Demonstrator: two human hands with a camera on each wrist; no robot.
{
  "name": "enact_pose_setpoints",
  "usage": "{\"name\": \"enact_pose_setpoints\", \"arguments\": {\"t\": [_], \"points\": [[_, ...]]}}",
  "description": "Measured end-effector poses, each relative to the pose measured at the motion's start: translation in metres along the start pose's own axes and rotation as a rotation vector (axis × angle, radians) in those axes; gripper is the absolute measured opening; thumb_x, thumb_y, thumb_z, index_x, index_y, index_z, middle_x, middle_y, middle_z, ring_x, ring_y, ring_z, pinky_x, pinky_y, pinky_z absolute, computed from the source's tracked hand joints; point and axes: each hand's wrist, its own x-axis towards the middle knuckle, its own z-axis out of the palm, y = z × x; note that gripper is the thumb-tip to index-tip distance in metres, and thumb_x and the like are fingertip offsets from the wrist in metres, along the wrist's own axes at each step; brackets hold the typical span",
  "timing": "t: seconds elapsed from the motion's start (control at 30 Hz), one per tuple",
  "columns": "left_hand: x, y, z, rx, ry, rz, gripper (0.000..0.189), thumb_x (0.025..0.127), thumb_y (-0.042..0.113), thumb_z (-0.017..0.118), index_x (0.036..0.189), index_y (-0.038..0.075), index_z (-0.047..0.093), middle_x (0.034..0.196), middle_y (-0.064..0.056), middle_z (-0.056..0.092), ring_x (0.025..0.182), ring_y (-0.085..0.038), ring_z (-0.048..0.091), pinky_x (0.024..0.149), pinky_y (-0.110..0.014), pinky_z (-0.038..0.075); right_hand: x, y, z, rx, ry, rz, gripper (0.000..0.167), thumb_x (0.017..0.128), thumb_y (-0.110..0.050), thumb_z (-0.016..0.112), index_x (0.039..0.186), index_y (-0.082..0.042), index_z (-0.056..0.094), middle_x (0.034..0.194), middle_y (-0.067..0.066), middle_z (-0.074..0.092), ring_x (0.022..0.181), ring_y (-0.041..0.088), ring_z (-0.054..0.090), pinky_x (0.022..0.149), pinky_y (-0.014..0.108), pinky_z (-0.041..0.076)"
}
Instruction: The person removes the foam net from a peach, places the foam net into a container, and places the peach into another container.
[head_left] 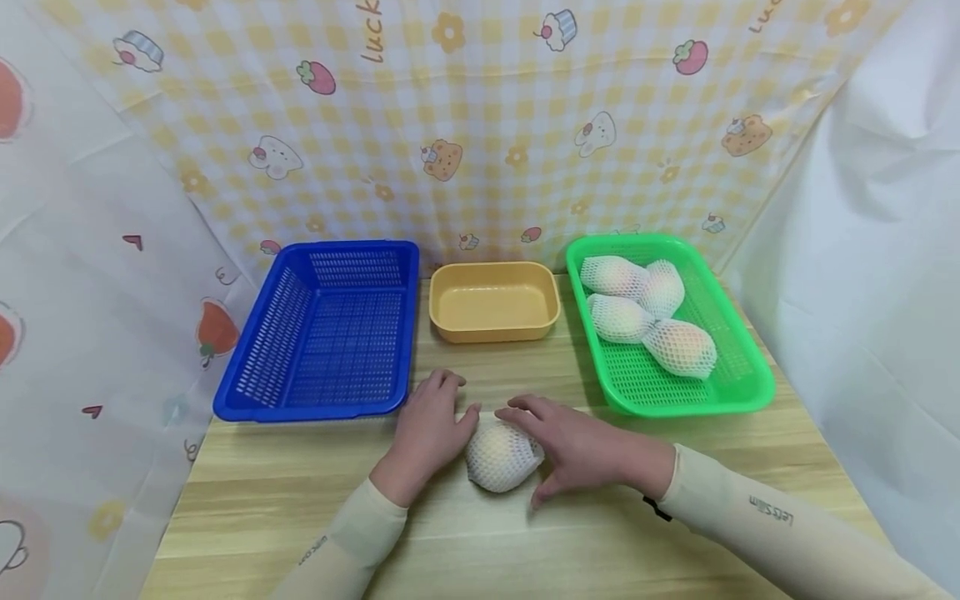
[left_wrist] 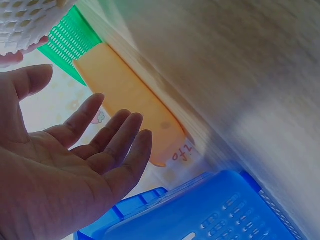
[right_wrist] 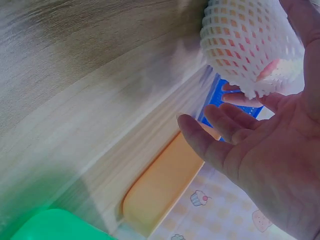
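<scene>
A round fruit in a white foam net [head_left: 501, 457] sits on the table between my two hands; red and yellow skin shows through the mesh in the right wrist view. My left hand [head_left: 431, 425] is at its left, fingers relaxed and spread, the thumb near the net. On the other side, my right hand [head_left: 573, 440] has its fingers and thumb spread beside the fruit [right_wrist: 250, 47]. Neither hand grips it. Whether any fingertip touches the net, I cannot tell.
A blue basket [head_left: 408, 350] stands at the left with nothing in it. Behind the hands is a yellow-orange tray [head_left: 495, 335]. The green basket [head_left: 738, 400] at the right contains several net-wrapped fruits [head_left: 681, 348]. A checked cloth [head_left: 480, 108] hangs at the back.
</scene>
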Motion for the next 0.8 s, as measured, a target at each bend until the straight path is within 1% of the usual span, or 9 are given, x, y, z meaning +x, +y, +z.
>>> {"name": "enact_pose_setpoints", "arguments": {"t": [0.17, 0.3, 0.43, 0.6, 0.8], "points": [[0.000, 0.001, -0.002, 0.000, 0.002, -0.001, 0.044, 0.101, 0.036, 0.076, 0.131, 0.004, 0.072, 0.132, -0.013, 0.068, 0.120, -0.038, 0.067, 0.098, -0.056, 0.058, -0.001, -0.001, 0.000, 0.006, 0.026, -0.006, 0.124, 0.075, -0.061, 0.100, 0.172, -0.020, 0.035, 0.167, 0.009, 0.042, 0.146, 0.028, 0.053, 0.117, 0.050, 0.051], [-0.001, 0.002, -0.002, -0.006, -0.003, 0.001, 0.045, 0.102, 0.037, 0.076, 0.132, 0.004, 0.072, 0.132, -0.013, 0.067, 0.121, -0.038, 0.067, 0.098, -0.056, 0.058, -0.001, -0.002, 0.000, 0.025, 0.067, -0.023, 0.118, 0.076, -0.060, 0.099, 0.170, -0.020, 0.039, 0.164, 0.006, 0.044, 0.144, 0.025, 0.054, 0.116, 0.049, 0.052], [-0.001, 0.000, -0.001, -0.004, -0.006, -0.006, 0.046, 0.102, 0.038, 0.076, 0.133, 0.004, 0.071, 0.133, -0.012, 0.067, 0.122, -0.036, 0.066, 0.098, -0.055, 0.058, 0.002, -0.002, 0.005, 0.076, 0.107, -0.045, 0.108, 0.080, -0.055, 0.099, 0.167, -0.022, 0.045, 0.161, 0.004, 0.047, 0.141, 0.022, 0.056, 0.115, 0.047, 0.053], [-0.001, -0.001, -0.002, -0.005, 0.002, -0.006, 0.046, 0.102, 0.038, 0.076, 0.133, 0.004, 0.071, 0.134, -0.013, 0.067, 0.124, -0.036, 0.066, 0.098, -0.055, 0.059, 0.004, 0.000, 0.014, 0.141, 0.099, -0.052, 0.097, 0.085, -0.046, 0.098, 0.165, -0.024, 0.048, 0.157, 0.002, 0.048, 0.137, 0.019, 0.057, 0.115, 0.044, 0.053], [-0.001, -0.002, -0.002, -0.003, 0.003, -0.003, 0.046, 0.102, 0.038, 0.076, 0.132, 0.004, 0.072, 0.134, -0.014, 0.067, 0.124, -0.037, 0.066, 0.097, -0.055, 0.060, 0.007, 0.003, 0.026, 0.192, 0.119, -0.087, 0.094, 0.085, -0.037, 0.099, 0.162, -0.018, 0.048, 0.153, -0.001, 0.048, 0.138, 0.016, 0.056, 0.117, 0.041, 0.051]]}}
